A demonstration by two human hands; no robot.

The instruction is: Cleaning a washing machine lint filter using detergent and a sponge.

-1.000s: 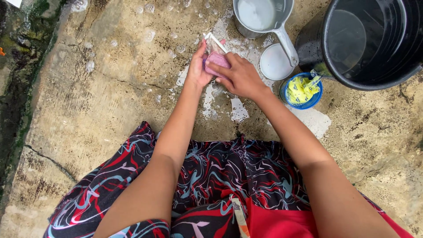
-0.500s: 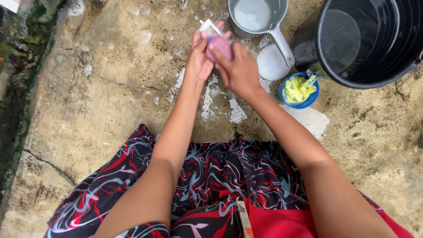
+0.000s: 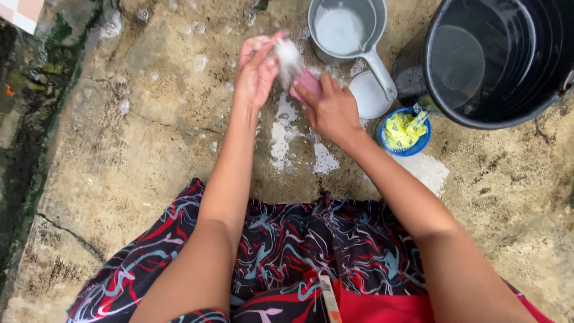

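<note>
Landmark: black bucket (image 3: 496, 57), glossy dark inside, top right. Just left of the bucket, a grey dipper (image 3: 350, 30) with milky white water in it. Below the dipper, toward the bucket's lower left, a white round lid (image 3: 369, 96). Under the bucket's lower left edge, a blue tub (image 3: 406, 131) with yellow stuff inside. Further left of the bucket, a pink sponge (image 3: 306, 84) and a blurred white item (image 3: 287, 57). Concrete floor (image 3: 149, 149) tan-brown with dark specks and white foam patches; far left of the bucket, a green mossy strip. Well below the bucket, a skirt (image 3: 287, 251) in black with red, pale blue and white swirls, plain red patch.
</note>
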